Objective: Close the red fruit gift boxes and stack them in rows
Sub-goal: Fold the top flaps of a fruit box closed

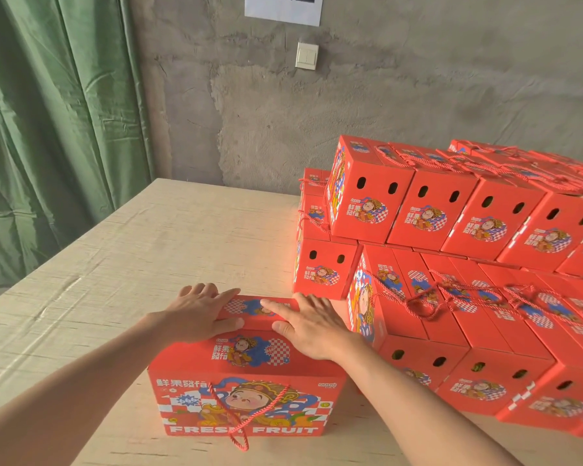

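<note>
A red fruit gift box with a cartoon figure and a red rope handle stands on the pale wooden table in front of me. My left hand lies flat on the left part of its top flaps, fingers straight. My right hand presses flat on the right part of the top, its index finger stretched across the far flap. To the right, closed red gift boxes are stacked in rows, two layers high at the back.
A green curtain hangs at the left. The grey concrete wall behind carries a light switch and a white paper sign. The table's left edge runs diagonally past the curtain.
</note>
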Available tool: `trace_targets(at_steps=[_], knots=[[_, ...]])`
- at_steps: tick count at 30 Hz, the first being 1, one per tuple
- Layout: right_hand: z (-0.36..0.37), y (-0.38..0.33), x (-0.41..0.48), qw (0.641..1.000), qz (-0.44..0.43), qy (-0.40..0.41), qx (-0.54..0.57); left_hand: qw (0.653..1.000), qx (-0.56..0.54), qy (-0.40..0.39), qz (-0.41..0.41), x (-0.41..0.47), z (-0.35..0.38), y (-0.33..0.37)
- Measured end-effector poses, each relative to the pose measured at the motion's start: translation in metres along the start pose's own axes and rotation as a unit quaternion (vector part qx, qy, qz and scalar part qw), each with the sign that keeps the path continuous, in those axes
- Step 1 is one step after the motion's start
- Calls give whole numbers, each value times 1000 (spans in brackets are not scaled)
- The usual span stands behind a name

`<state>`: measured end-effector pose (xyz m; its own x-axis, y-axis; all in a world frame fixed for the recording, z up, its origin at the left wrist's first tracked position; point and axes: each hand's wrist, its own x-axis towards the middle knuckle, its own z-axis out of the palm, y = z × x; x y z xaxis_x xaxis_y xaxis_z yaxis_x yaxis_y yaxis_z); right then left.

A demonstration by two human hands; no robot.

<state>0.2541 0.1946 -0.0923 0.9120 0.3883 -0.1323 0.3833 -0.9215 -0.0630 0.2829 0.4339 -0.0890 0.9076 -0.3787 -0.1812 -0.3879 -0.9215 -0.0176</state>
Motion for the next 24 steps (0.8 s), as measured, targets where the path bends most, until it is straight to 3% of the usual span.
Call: trace_targets(at_steps=[24], knots=[[-4,5,1,999,-33,-22,7,997,-37,70,1,3,10,0]])
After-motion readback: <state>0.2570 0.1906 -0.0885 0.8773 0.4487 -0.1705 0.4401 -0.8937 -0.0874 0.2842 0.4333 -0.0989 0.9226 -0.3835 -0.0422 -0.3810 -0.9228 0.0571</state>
